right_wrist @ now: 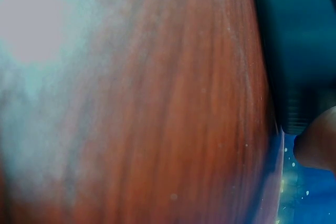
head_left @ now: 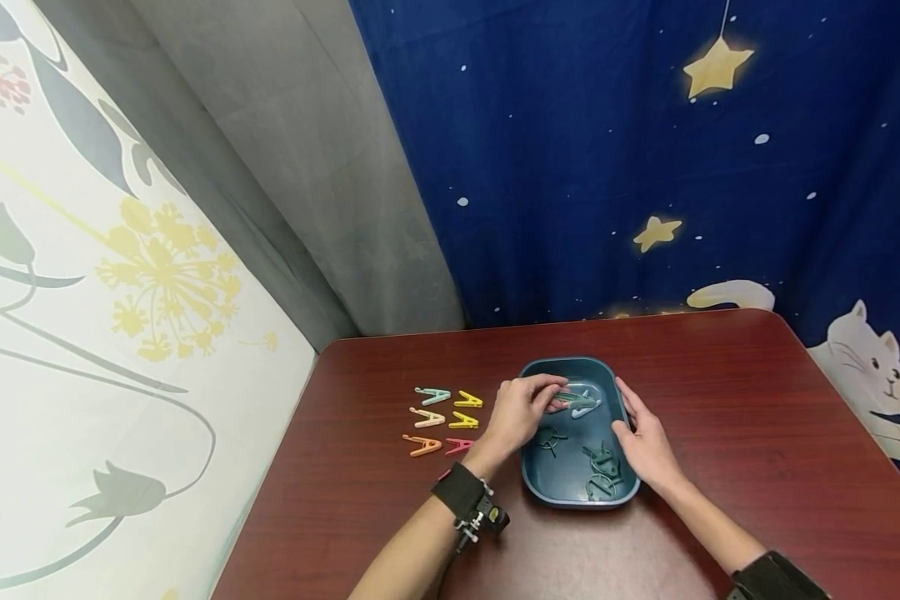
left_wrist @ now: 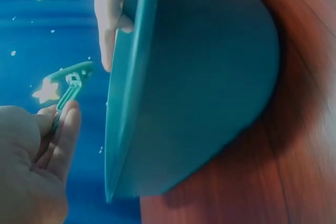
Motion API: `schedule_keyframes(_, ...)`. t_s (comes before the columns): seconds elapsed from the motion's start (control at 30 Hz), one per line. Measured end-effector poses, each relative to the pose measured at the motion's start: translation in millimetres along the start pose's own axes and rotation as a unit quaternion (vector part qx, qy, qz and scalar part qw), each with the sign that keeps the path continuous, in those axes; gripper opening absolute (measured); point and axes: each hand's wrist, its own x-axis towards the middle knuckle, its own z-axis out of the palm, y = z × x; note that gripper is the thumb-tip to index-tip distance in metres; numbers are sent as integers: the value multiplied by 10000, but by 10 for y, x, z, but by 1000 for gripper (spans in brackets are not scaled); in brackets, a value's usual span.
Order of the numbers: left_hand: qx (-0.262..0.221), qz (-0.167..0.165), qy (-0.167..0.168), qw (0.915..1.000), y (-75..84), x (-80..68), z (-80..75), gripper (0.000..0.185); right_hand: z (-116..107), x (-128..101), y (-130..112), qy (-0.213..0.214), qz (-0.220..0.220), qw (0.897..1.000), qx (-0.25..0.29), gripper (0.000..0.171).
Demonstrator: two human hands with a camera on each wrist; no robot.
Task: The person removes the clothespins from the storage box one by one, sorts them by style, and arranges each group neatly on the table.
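Note:
A dark blue-green plastic tub (head_left: 570,496) stands on the table, with several dark green clips (head_left: 602,467) in its near right corner and another dark clip (head_left: 550,439) at its left side. My left hand (head_left: 521,408) is over the tub's left rim and pinches a green clothespin (left_wrist: 74,80) by one end between thumb and fingers. Just under it in the head view, a pale blue clip (head_left: 585,410) lies in the tub. My right hand (head_left: 648,437) holds the tub's right side, thumb at the rim and fingers along the outer wall.
Left of the tub, clothespins lie in two columns: light blue (head_left: 433,396), cream (head_left: 427,417), orange (head_left: 422,446), two yellow (head_left: 465,420), and pink (head_left: 460,446). The reddish-brown table (head_left: 742,400) backs onto a blue star curtain (head_left: 570,167).

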Motion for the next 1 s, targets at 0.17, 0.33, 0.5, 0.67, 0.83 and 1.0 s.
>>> schedule_keyframes(0.17, -266, -141, -310, 9991, -71, -67, -148, 26, -5, 2, 4, 0, 74, 10000, -13, 69)
schedule_keyframes(0.33, -1080, -333, -556, 9920, -149, -153, -300, 28, -4, -6, 13, 10, 133, 9999, -39, 69)
schedule_keyframes(0.5, -1364, -426, -487, 9885, -244, -252, -480, 31, 0, -16, 14, -3, 163, 9999, -17, 70)
schedule_keyframes(0.67, -1444, -543, -203, 9878, -360, -373, -696, 31, 1, -24, 6, -1, 124, 9999, 2, 70)
schedule_keyframes(0.83, -1433, -555, 102, 9881, -501, -531, -915, 30, 0, -25, -1, 9, 94, 10000, 1, 69)
schedule_keyframes(1.0, -1360, -727, 367, 9874, -645, -716, -1112, 27, -1, -16, 1, 12, 72, 10000, 20, 70)
